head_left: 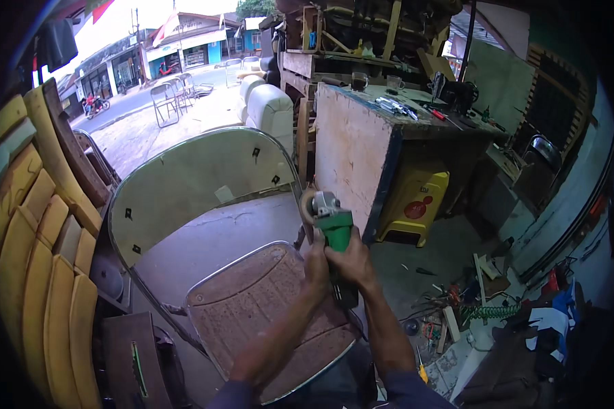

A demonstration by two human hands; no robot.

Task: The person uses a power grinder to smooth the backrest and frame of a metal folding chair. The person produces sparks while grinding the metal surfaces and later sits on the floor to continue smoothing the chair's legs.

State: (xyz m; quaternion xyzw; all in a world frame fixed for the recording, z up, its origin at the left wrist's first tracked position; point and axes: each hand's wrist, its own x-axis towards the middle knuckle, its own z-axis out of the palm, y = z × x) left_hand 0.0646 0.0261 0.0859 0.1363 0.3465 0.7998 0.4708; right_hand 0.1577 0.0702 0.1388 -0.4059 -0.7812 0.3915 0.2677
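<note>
A green angle grinder point(335, 230) with a grey metal head is held up in front of me, its dark rear end pointing down toward me. My right hand point(351, 260) wraps round its body. Close against its left side, my left hand point(315, 264) is closed on it too, the fingers partly hidden. The tan disc point(308, 206) sits at or very near the metal tube on the right side of a folding chair's backrest point(205, 167); contact cannot be told. Below my forearms is the chair's worn brown seat point(252, 290).
Yellow foam pieces point(48, 273) are stacked at the left. A worn wooden counter point(348, 146) with tools on it stands ahead right, a yellow plastic stool point(416, 204) beneath. Scraps and a green coiled hose point(488, 311) lie on the right floor. White upholstered seats point(269, 112) stand farther off.
</note>
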